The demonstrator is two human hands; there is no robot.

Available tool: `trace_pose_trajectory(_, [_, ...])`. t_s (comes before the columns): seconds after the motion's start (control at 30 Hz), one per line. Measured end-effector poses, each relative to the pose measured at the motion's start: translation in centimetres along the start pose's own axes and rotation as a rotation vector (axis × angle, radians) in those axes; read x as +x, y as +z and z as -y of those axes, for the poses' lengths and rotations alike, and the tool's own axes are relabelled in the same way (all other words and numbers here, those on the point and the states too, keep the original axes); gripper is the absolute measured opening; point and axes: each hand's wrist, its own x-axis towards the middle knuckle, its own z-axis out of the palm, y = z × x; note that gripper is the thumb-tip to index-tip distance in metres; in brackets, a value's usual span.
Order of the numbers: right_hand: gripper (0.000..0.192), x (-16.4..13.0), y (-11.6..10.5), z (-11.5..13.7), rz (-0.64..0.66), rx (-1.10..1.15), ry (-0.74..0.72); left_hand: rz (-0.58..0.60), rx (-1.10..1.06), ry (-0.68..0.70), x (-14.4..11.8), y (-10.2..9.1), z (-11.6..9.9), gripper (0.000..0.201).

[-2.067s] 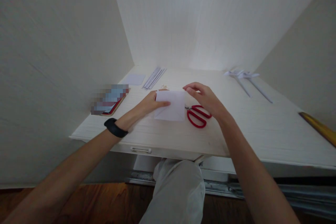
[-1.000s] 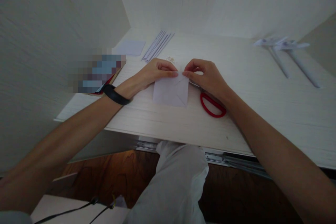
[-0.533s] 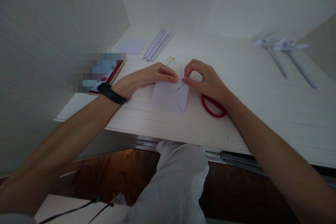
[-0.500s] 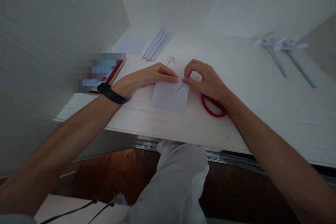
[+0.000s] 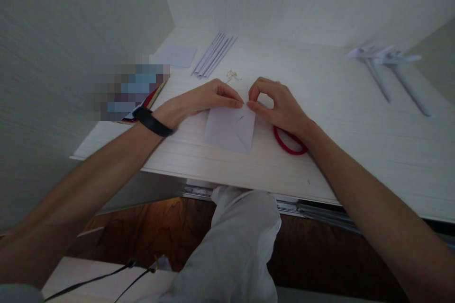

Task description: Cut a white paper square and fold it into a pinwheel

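A square sheet of white paper (image 5: 229, 131) with diagonal slits or creases lies near the front of the desk. At its far right corner, my left hand (image 5: 216, 95) is closed, thumb and fingers pinching the paper's edge. Right beside it, my right hand (image 5: 275, 100) pinches the same corner, its thumb and index finger curled into a ring. Both sets of fingertips nearly meet, and they hide the corner itself. Red-handled scissors (image 5: 289, 147) lie partly under my right hand and wrist; their blades are hidden.
Small brass-coloured fasteners (image 5: 232, 75) lie beyond the sheet. Several rolled paper sticks (image 5: 215, 56) and a paper stack (image 5: 177, 56) sit farther back. Two paper pinwheels (image 5: 412, 87) on sticks rest at the right. A blurred-out item (image 5: 137, 92) stands by the left wall.
The view has tilted slightly, so the desk appears a little higher. Both hands remain at the paper's far corner, with only slight finger movement.
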Motion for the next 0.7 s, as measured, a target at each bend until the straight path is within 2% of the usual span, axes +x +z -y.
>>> trace_pose_trajectory(0.3, [0.019,0.09,0.29,-0.18,0.036,-0.15,0.012,-0.029,-0.02,-0.061,-0.14,0.2,-0.5,0.007])
trace_pose_trajectory(0.47, [0.015,0.17,0.47,-0.34,0.035,-0.234,-0.023,0.046,-0.012,-0.015,0.24,-0.13,-0.12,0.007])
trace_pose_trajectory(0.63, [0.012,0.35,0.66,-0.57,0.039,-0.272,-0.083,-0.018,0.016,-0.017,0.31,-0.11,-0.11,0.004])
trace_pose_trajectory(0.7, [0.011,0.44,0.73,-0.58,0.055,-0.282,-0.085,-0.007,0.012,-0.016,0.19,-0.05,-0.26,0.005])
